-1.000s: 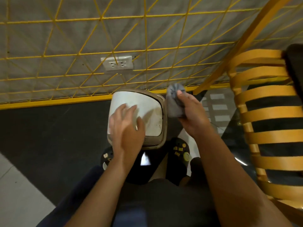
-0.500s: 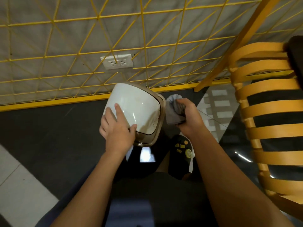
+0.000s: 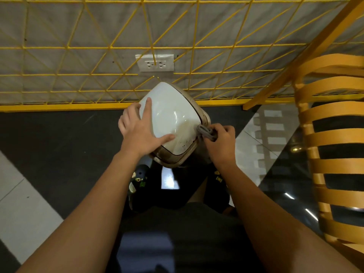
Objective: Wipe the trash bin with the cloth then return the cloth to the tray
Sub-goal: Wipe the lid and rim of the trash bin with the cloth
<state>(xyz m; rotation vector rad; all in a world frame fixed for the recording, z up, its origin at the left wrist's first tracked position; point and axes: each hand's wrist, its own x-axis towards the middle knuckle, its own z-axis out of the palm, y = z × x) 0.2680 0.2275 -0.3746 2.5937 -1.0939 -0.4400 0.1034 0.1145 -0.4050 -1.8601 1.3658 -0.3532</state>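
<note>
Wiping is in hand. The bin [image 3: 178, 162] stands at the floor's [image 3: 59, 144] far edge. The left hand [image 3: 137, 133] steadies the lid [image 3: 173, 113], fingers spread flat. The right hand [image 3: 221, 142], fingers curled, clamps the bunched cloth [image 3: 205, 133] against the bin's right side. Next: drag the cloth along that side; tray unseen.

Dark top [image 3: 177, 229], bare forearms [image 3: 102, 196] — 2 charm-studded black clogs [image 3: 137, 184].

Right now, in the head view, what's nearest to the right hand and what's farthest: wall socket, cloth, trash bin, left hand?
1. Cloth: gripped in the right hand itself.
2. Trash bin: just left, the cloth against its rim.
3. Left hand: across the lid, on the bin's left side.
4. Wall socket: on the wall behind the bin.
</note>
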